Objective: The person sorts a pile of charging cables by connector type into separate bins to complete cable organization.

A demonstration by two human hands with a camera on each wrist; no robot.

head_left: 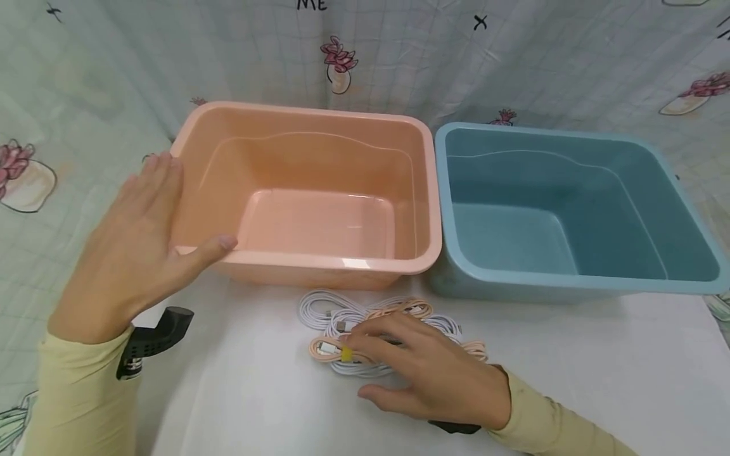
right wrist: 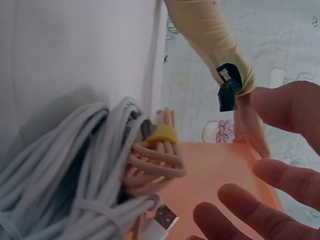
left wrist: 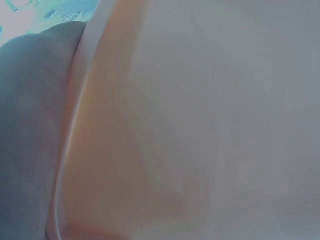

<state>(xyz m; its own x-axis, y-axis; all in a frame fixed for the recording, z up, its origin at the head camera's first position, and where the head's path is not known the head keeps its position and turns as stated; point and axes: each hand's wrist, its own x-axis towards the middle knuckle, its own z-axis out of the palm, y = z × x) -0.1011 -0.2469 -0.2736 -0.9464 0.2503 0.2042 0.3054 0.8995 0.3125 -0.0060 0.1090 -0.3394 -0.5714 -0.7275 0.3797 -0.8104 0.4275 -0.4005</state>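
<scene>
My left hand (head_left: 134, 240) rests on the left end of a peach plastic bin (head_left: 319, 258), fingers straight along the side and thumb across the front rim. In the left wrist view the bin's wall (left wrist: 200, 125) fills most of the picture. Over a pile of coiled cables in front of the bins hovers my right hand (head_left: 430, 370), its fingers spread and loosely bent. White cables (right wrist: 90, 150) and a peach cable (right wrist: 155, 167) with a yellow tie (right wrist: 164, 134) lie close to those fingers, with nothing between them. Part of the pile is hidden under this hand.
A blue-grey bin (head_left: 570, 284) stands right beside the peach one. Both stand on a white-covered table (head_left: 245, 380), with a patterned curtain (head_left: 399, 57) behind them. A USB plug (right wrist: 166, 218) sticks out of the pile. Each wrist wears a small black camera (head_left: 154, 339).
</scene>
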